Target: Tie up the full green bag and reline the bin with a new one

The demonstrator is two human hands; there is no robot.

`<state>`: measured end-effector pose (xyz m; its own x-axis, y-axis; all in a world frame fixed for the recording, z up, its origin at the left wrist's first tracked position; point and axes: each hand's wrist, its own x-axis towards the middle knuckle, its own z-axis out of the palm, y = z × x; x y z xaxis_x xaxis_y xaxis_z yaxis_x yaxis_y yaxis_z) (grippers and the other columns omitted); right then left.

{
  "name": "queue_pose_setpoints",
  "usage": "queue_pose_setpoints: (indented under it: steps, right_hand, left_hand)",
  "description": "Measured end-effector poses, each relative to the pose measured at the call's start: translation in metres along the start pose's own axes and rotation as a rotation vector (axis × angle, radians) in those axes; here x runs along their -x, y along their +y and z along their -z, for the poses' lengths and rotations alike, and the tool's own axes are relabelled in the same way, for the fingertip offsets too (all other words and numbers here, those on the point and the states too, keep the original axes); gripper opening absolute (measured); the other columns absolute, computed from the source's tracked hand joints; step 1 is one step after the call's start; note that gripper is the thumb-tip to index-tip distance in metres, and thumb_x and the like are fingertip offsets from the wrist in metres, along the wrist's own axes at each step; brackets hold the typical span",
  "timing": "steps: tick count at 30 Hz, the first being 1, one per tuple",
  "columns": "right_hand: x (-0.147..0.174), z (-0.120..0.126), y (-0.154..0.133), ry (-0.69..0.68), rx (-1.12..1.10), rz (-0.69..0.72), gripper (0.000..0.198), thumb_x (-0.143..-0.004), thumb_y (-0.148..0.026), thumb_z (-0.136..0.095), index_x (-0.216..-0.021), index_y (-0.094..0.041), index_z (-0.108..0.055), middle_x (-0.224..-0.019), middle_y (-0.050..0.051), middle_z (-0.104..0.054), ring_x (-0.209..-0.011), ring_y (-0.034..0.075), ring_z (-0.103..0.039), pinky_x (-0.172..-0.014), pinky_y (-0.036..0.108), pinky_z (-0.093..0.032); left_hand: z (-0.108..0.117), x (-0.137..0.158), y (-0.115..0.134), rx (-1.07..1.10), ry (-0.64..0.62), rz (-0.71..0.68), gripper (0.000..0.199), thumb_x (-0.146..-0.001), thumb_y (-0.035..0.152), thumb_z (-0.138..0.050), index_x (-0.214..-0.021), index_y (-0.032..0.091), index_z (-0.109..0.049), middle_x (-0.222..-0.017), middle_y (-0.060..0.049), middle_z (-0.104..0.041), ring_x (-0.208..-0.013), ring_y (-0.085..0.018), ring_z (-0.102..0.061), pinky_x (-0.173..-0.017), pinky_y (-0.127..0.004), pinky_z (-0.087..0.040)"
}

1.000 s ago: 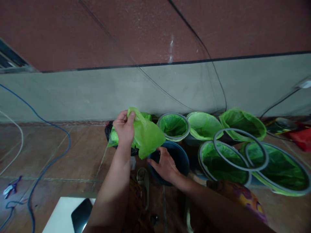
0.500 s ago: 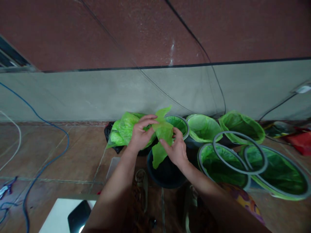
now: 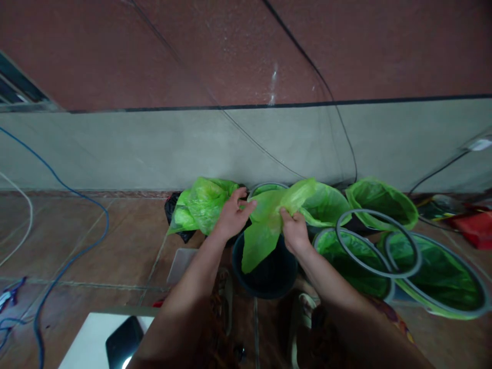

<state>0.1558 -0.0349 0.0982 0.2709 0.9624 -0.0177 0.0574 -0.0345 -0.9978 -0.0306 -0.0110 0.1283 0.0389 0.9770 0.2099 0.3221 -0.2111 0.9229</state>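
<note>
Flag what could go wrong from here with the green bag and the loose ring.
Tearing: the green bag looks thin, and the right hand has it bunched between thumb and fingers, so a hard tug might rip it.
Knocking: the loose gray ring appears to lie across two green-lined bins near the right forearm; a bump could dislodge it.

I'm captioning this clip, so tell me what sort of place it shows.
Probably a household room or covered porch, though the view cannot settle which: a tiled floor, a red-and-grey painted wall, and green-lined bins grouped near it.
</note>
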Motion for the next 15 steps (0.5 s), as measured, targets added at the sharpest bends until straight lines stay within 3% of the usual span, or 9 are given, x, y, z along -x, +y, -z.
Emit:
queue_pose_setpoints:
  steps: [3, 5, 8, 11, 15]
  right_hand:
    - [-0.008, 0.001, -0.009, 0.174, -0.380, -0.267, 0.026, -0.076, -0.040, -0.072, -0.081, -0.024, -0.053, -0.072, 0.000, -0.069, -0.057, 0.017, -0.065, -0.048, 0.028, -0.053]
    - [-0.009, 0.001, -0.017, 0.211, -0.496, -0.328, 0.032, -0.071, -0.035, -0.080, -0.078, -0.023, -0.050, -0.065, -0.004, -0.065, -0.051, 0.014, -0.063, -0.042, 0.023, -0.048]
    - [-0.005, 0.000, -0.026, 0.198, -0.590, -0.310, 0.037, -0.069, -0.031, -0.086, -0.075, -0.021, -0.050, -0.060, -0.007, -0.061, -0.049, 0.012, -0.062, -0.040, 0.020, -0.047]
    - [-0.004, 0.003, -0.032, 0.157, -0.667, -0.226, 0.032, -0.072, -0.029, -0.085, -0.076, -0.018, -0.056, -0.064, -0.005, -0.065, -0.052, 0.012, -0.063, -0.043, 0.020, -0.050]
    - [-0.018, 0.024, -0.041, 0.226, -0.726, -0.072, 0.020, -0.080, -0.024, -0.078, -0.081, -0.017, -0.059, -0.073, -0.003, -0.069, -0.063, 0.013, -0.069, -0.055, 0.024, -0.057]
  left_hand:
    - [-0.013, 0.019, 0.019, -0.137, -0.154, -0.105, 0.059, -0.090, 0.047, -0.071, -0.139, 0.018, -0.056, -0.139, -0.017, -0.065, -0.117, -0.029, -0.068, -0.100, -0.048, -0.057]
    - [-0.025, 0.032, 0.031, -0.228, -0.244, -0.157, 0.065, -0.088, 0.041, -0.071, -0.145, 0.017, -0.050, -0.146, -0.018, -0.060, -0.131, -0.031, -0.061, -0.112, -0.051, -0.050]
    - [-0.045, 0.044, 0.038, -0.352, -0.318, -0.156, 0.074, -0.085, 0.029, -0.071, -0.151, 0.014, -0.042, -0.153, -0.019, -0.055, -0.141, -0.031, -0.055, -0.120, -0.047, -0.045]
    - [-0.057, 0.046, 0.038, -0.535, -0.268, -0.030, 0.071, -0.089, 0.021, -0.063, -0.155, 0.014, -0.038, -0.151, -0.018, -0.058, -0.133, -0.028, -0.062, -0.114, -0.042, -0.050]
    - [-0.055, 0.042, 0.036, -0.833, -0.341, 0.143, 0.041, -0.096, 0.012, -0.047, -0.134, 0.015, -0.061, -0.120, -0.014, -0.077, -0.111, -0.028, -0.075, -0.098, -0.039, -0.059]
